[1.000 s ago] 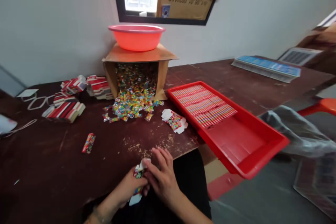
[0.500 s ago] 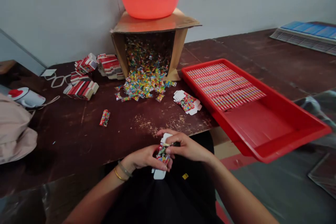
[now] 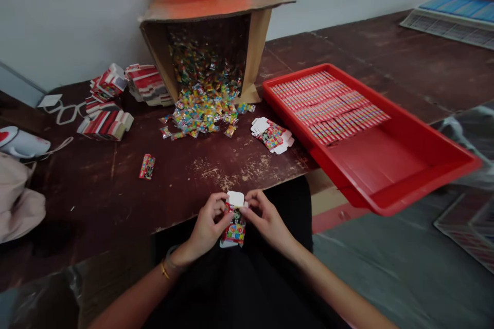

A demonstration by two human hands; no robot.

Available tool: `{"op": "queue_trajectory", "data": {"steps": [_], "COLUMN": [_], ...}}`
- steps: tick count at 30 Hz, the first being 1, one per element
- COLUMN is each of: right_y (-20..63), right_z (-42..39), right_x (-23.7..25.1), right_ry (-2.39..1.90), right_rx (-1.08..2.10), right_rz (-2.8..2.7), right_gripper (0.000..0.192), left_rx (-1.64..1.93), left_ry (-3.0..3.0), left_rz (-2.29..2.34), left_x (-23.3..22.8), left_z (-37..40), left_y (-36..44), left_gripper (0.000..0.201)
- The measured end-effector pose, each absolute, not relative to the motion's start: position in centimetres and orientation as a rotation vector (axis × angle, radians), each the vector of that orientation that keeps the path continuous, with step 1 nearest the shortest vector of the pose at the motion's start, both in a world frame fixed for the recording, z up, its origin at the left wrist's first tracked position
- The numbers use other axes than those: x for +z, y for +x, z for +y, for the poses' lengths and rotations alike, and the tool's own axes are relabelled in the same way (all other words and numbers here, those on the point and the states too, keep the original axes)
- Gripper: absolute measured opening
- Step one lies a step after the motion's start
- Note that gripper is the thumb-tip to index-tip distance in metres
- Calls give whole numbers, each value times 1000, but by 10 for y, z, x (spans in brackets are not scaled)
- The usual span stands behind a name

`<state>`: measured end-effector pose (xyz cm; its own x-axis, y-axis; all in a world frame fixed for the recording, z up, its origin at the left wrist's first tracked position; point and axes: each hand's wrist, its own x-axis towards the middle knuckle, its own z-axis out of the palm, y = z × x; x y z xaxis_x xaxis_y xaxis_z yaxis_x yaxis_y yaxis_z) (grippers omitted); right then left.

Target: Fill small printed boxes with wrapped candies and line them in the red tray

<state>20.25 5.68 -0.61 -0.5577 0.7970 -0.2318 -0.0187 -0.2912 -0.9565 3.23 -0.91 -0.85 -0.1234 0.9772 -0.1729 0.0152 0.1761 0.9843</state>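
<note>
Holding a small printed carton [image 3: 234, 223] over the lap, just off the near edge of the table [image 3: 193, 175].
Light, thin card is judged easily creased, best pinched by its edges; the left hand [image 3: 206, 226] and right hand [image 3: 268, 221] are curled inward, fingertips closed on its white top flap.

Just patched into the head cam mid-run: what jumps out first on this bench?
The big red tray at right overhangs the table edge, with rows of filled packs at its far end. Behind centre, a tipped cardboard box spills bright candies onto the table. Up close, left hand and right hand hold a small printed carton.
</note>
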Motion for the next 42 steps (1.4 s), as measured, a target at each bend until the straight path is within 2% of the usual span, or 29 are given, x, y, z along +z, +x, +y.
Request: {"op": "queue_trajectory", "data": {"steps": [5, 8, 15, 18, 21, 23, 24, 27, 29, 36, 39, 42], "right_y": [210, 214, 206, 194, 185, 183, 183, 185, 187, 188, 187, 189], "right_z": [46, 46, 52, 57, 61, 62, 61, 58, 56, 54, 52, 51], "right_x": [-17, -19, -9, -4, 3, 8, 11, 15, 18, 33, 30, 27], "right_ry": [-903, -838, -773, -761, -766, -729, -712, -739, -779, -703, -756, -762], "right_rx": [2433, 2628, 2815, 2859, 2773, 2650, 2572, 2370, 2298, 2044, 1911, 1697], "right_rz": [-750, -526, -655, -761, -1001, -1212, -1311, -1502, -1573, -1726, -1837, -1996], "right_gripper": [28, 28, 34, 38, 37, 34, 33, 52, 57, 28, 23, 24], "left_rx": [1032, 960, 993, 1110, 1134, 1087, 1057, 980, 941, 917, 976, 1003], "left_ry": [1064, 1087, 1106, 872, 501, 328, 271, 203, 207, 207, 179, 149], "left_rz": [1357, 1351, 1415, 1392, 1196, 1064, 1004, 865, 828, 842, 792, 830], "left_x": [-12, -13, 11, 14, 8, 4, 2, -3, -6, -8, -9, -13], "left_z": [-25, -33, -38, -41, -42, -41, -41, -40, -40, -40, -47, -57], "left_y": [32, 32, 34, 33, 33, 35, 36, 39, 39, 37, 35, 31], "left_gripper": [28, 27, 20, 16, 53, 59, 60, 60, 58, 65, 61, 48]}}
